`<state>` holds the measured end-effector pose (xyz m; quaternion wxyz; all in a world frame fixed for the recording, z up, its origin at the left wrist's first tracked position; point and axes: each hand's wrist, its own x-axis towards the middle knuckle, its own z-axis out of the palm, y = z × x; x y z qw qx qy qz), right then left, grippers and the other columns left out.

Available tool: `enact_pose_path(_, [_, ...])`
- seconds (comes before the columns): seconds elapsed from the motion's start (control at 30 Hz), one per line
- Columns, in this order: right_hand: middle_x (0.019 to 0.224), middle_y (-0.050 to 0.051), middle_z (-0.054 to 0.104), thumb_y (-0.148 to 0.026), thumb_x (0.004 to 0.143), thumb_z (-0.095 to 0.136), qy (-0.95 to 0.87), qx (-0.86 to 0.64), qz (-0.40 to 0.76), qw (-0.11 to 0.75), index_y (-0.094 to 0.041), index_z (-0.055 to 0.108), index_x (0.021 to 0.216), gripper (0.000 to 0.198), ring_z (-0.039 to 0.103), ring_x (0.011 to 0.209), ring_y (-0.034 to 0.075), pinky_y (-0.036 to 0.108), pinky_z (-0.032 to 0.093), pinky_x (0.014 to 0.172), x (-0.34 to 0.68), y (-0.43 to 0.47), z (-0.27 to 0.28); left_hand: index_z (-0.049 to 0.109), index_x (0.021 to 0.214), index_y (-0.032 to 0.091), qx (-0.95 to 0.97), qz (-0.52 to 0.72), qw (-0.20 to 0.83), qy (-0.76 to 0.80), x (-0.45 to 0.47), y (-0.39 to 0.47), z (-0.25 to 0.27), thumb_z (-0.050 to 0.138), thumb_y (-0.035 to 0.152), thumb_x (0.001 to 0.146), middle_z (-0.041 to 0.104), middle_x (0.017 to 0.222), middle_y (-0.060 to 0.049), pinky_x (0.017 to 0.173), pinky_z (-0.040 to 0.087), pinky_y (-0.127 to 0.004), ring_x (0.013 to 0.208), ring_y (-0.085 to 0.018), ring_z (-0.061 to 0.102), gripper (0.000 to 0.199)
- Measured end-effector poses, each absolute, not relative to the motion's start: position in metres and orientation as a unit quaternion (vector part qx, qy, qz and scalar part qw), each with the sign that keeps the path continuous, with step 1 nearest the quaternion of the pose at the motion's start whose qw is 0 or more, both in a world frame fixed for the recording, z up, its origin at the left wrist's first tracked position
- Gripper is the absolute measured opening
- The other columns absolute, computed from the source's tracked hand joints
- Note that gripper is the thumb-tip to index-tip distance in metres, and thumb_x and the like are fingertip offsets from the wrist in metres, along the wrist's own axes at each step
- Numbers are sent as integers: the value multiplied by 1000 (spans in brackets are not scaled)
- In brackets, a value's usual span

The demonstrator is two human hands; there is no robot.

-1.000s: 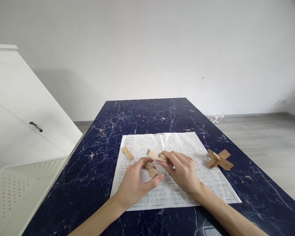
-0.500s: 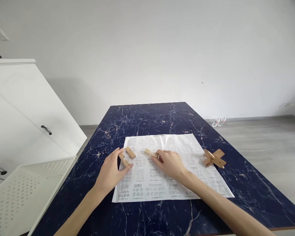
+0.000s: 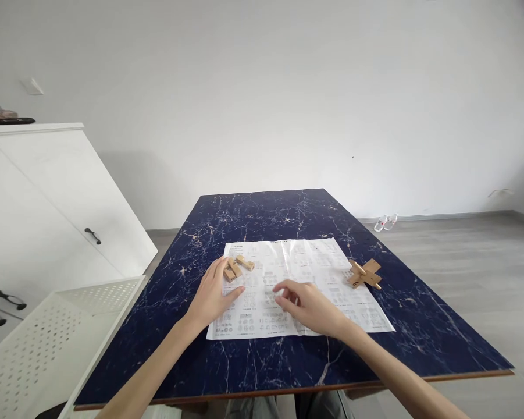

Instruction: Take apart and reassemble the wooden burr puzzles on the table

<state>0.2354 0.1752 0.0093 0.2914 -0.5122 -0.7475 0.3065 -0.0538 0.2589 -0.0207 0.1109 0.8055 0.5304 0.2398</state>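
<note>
My left hand (image 3: 213, 297) rests at the left edge of a printed paper sheet (image 3: 307, 267), thumb stretched apart from the fingers. Its fingertips are beside small notched wooden puzzle blocks (image 3: 231, 270), and I cannot tell whether they touch. Just right of these lies another notched wooden block (image 3: 245, 263). My right hand (image 3: 309, 305) hovers over or rests on the lower middle of the sheet. Its fingers are loosely curled, thumb and index tips slightly apart, with nothing visible between them. A crossed wooden puzzle (image 3: 364, 274) with a peg through it sits at the sheet's right edge.
Under the paper is a dark blue marbled table (image 3: 262, 215). A white cabinet (image 3: 70, 192) and a perforated white bin (image 3: 39, 343) stand to the left. Two clear bottles (image 3: 386, 222) are on the grey floor beyond the right side, near the wall.
My right hand has let go of its wooden block and drawn back. That block now lies beside the others near my left hand, whose grip has loosened. The camera view has shifted.
</note>
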Motion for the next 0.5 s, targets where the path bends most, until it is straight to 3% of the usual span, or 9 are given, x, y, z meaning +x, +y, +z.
enact_pose_path(0.13, [78,2,73,-38,106,52,-707,-514,357,328,-20,70,114,27,66,66,18,29,49,62,258,141,-4,51,148,25,819,247,63,514,-23,273,-19,71,54,90,45,161,-15,122,34,-62,151,-42,38,68])
enact_pose_path(0.27, [78,3,71,-42,107,50,-688,-512,370,357,-20,70,114,30,65,68,19,29,49,63,263,134,-16,69,115,21,810,255,50,526,3,290,-20,67,51,93,62,135,-14,111,43,-60,126,-39,56,37])
enact_pose_path(0.37, [77,2,70,-43,107,49,-684,-514,355,376,-20,70,113,32,64,68,19,29,49,63,262,134,-21,67,101,21,809,260,52,525,0,297,-23,61,39,97,63,121,-12,106,47,-54,113,-33,58,20])
enact_pose_path(0.5, [75,1,68,-43,107,49,-684,-513,353,380,-21,71,109,31,64,68,18,29,48,63,262,132,-20,65,105,21,817,252,61,516,-36,305,-23,59,38,96,58,122,-11,109,46,-50,119,-32,53,20])
